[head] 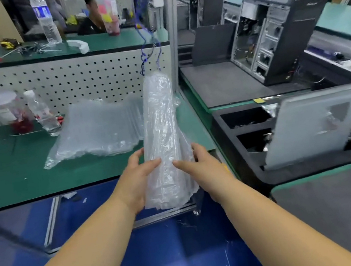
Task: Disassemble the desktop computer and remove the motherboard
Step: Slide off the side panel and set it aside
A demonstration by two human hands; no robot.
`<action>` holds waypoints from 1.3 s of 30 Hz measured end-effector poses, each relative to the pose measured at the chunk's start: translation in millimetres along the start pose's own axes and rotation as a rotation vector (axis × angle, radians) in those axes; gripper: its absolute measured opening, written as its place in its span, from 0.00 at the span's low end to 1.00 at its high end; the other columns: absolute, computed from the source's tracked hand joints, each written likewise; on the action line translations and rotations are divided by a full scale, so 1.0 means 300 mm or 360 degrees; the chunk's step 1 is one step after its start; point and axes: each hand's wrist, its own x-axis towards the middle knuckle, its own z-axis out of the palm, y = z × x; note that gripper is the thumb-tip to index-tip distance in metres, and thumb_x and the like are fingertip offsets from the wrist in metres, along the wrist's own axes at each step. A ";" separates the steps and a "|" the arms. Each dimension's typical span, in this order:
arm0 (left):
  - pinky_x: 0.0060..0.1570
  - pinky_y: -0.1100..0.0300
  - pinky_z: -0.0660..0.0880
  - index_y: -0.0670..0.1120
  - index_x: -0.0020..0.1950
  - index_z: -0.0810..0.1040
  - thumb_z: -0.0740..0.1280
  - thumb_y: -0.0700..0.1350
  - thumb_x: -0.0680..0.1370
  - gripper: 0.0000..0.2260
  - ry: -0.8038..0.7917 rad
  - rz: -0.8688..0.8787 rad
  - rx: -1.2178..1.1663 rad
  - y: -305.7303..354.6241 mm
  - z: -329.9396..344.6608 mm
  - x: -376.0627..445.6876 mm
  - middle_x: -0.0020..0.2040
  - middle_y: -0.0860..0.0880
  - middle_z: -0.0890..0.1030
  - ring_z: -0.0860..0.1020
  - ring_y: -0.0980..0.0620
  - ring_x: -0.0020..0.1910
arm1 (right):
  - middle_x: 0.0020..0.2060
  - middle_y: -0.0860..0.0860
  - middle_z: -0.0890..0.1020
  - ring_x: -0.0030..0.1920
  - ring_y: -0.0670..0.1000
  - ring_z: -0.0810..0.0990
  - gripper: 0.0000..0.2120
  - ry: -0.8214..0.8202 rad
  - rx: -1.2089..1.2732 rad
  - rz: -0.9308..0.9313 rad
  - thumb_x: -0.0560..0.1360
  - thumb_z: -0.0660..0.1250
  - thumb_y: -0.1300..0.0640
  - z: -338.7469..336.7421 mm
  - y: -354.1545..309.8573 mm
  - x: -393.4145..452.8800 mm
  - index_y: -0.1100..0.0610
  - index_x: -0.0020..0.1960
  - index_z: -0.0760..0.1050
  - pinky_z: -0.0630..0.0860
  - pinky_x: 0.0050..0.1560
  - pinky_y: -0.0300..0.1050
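Observation:
I hold a tall clear air-cushion plastic sleeve [163,139] upright between both hands, over the front edge of the green workbench [15,178]. My left hand [137,181] grips its left side with the thumb across the front. My right hand [201,165] grips its right side, thumb pointing inward. A black desktop computer tower [275,41] with its side open stands on a dark mat [222,85] on the bench to the right. A grey side panel [314,123] leans over a black foam tray [245,125] nearer to me.
A second flat air-cushion sheet [97,132] lies on the green bench. Two drink cups and water bottles [43,113] stand at the left by a white pegboard [82,78]. A person sits behind the upper shelf. Blue floor lies below.

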 end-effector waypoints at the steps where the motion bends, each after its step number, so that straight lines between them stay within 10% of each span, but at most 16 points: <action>1: 0.55 0.40 0.76 0.53 0.72 0.65 0.70 0.43 0.76 0.26 0.0027 -0.0005 0.0008 0.024 -0.052 0.048 0.60 0.45 0.80 0.81 0.42 0.55 | 0.47 0.32 0.79 0.42 0.30 0.80 0.18 0.0015 -0.0012 0.0020 0.73 0.72 0.49 0.043 -0.007 0.063 0.37 0.57 0.68 0.75 0.35 0.27; 5: 0.56 0.39 0.76 0.51 0.72 0.64 0.68 0.42 0.77 0.26 0.0134 -0.0039 0.0010 0.094 -0.241 0.245 0.61 0.43 0.78 0.81 0.41 0.55 | 0.58 0.47 0.76 0.51 0.42 0.79 0.33 0.0108 -0.0130 0.0080 0.75 0.70 0.49 0.180 -0.021 0.285 0.48 0.75 0.60 0.73 0.40 0.36; 16: 0.46 0.48 0.81 0.52 0.74 0.63 0.70 0.48 0.76 0.29 0.0363 -0.0180 0.0102 0.096 -0.528 0.738 0.60 0.47 0.79 0.82 0.47 0.51 | 0.57 0.47 0.75 0.55 0.48 0.77 0.29 0.0185 -0.0342 0.0311 0.77 0.66 0.48 0.295 0.019 0.623 0.49 0.75 0.61 0.72 0.51 0.43; 24: 0.72 0.45 0.58 0.55 0.78 0.45 0.74 0.66 0.62 0.55 0.0391 -0.0204 0.0252 0.087 -0.569 0.919 0.78 0.51 0.55 0.61 0.49 0.74 | 0.52 0.43 0.77 0.56 0.49 0.78 0.23 0.0274 -0.0270 0.0365 0.78 0.64 0.49 0.255 0.057 0.742 0.47 0.72 0.64 0.73 0.59 0.46; 32: 0.54 0.68 0.67 0.54 0.67 0.71 0.66 0.44 0.78 0.18 0.0383 0.0286 0.0578 0.138 -0.422 0.892 0.60 0.54 0.77 0.74 0.55 0.62 | 0.49 0.39 0.77 0.54 0.48 0.79 0.18 0.0414 -0.0152 0.0329 0.79 0.63 0.51 0.199 0.042 0.729 0.45 0.68 0.68 0.73 0.54 0.42; 39: 0.46 0.68 0.73 0.54 0.51 0.80 0.66 0.39 0.77 0.11 -0.0106 0.0416 0.0568 0.160 -0.117 0.732 0.46 0.51 0.79 0.78 0.58 0.41 | 0.51 0.45 0.79 0.49 0.46 0.80 0.13 0.0658 -0.0087 0.0234 0.80 0.63 0.54 0.040 -0.031 0.538 0.48 0.64 0.73 0.74 0.52 0.39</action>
